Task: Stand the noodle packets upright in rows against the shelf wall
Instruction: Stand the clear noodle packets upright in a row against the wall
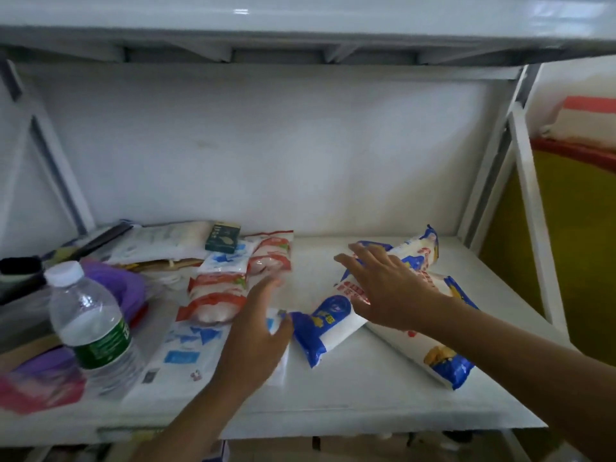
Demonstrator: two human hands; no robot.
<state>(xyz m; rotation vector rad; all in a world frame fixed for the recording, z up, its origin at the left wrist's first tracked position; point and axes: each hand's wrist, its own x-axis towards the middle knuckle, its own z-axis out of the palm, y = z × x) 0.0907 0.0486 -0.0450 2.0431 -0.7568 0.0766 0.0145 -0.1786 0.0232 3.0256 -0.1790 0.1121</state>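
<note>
Left hand (256, 331) and right hand (388, 288), both released, spread over lying noodle packets (328, 328).

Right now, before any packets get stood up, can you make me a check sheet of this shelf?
Surface: white shelf, partly bare.
Job's things: blue packets, red packets and a pale packet all lie flat, none upright against the back wall.
Clutter: water bottle, green box, purple plastic thing at left.
Hands: left hand open over the pale packet; right hand open, fingers spread over the blue packets.
Cables: nothing seen.
Surroundings: upper shelf above; yellow surface at right.
</note>
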